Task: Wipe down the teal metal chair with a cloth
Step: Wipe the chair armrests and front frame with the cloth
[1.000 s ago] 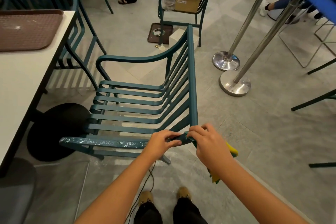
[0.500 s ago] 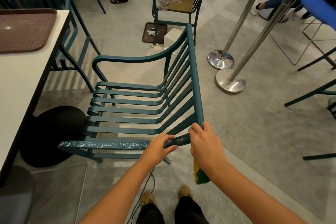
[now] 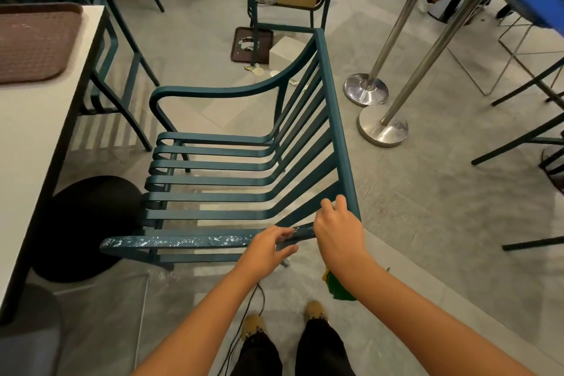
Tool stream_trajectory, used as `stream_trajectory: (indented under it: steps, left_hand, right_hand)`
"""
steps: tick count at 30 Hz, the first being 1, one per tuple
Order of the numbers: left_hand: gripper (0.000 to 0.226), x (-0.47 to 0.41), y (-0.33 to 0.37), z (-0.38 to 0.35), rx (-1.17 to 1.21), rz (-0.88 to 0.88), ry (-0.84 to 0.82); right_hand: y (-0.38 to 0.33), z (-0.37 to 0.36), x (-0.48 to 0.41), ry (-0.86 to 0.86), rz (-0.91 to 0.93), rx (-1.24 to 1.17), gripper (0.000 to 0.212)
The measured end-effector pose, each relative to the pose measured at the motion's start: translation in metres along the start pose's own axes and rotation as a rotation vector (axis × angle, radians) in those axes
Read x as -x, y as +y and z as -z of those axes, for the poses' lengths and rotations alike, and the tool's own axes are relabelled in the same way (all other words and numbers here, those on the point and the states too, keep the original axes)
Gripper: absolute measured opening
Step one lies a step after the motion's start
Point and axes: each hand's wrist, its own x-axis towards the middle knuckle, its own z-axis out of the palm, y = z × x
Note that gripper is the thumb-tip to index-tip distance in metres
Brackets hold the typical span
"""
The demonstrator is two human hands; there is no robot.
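The teal metal chair (image 3: 232,180) with slatted seat and back stands in front of me, its back rail running away on the right. Its near armrest (image 3: 183,242) is speckled with white flecks. My left hand (image 3: 268,249) grips the near armrest close to the back corner. My right hand (image 3: 337,227) rests at that corner, fingers up on the back rail. A green and yellow cloth (image 3: 337,287) hangs below my right wrist, mostly hidden by the arm; the palm side is out of sight.
A white table (image 3: 33,137) with a brown tray (image 3: 30,40) is on the left, a black round base (image 3: 88,226) beneath it. Two chrome stanchions (image 3: 381,128) stand right of the chair. Another teal chair (image 3: 283,0) with a cardboard box stands behind. A cable lies by my shoes.
My right hand has slid from the armrest corner up onto the back rail. The cloth has swung lower beneath my wrist. My left hand stays on the armrest.
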Motion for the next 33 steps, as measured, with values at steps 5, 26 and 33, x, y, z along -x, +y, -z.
stream_trajectory:
  steps: [5,26,33]
  left_hand:
    - [0.035,0.01,0.009,0.001,0.174,0.015,-0.029]
    - [0.032,0.02,0.078,-0.068,0.526,0.187,0.305]
    - [0.038,0.019,0.102,-0.077,0.361,0.057,0.5]
  right_hand:
    - [-0.007,-0.009,-0.01,-0.004,-0.012,-0.05,0.033]
    - [0.095,-0.009,0.0,0.295,-0.025,-0.86,0.026]
    - [0.102,-0.026,-0.004,0.287,0.158,-0.86,0.032]
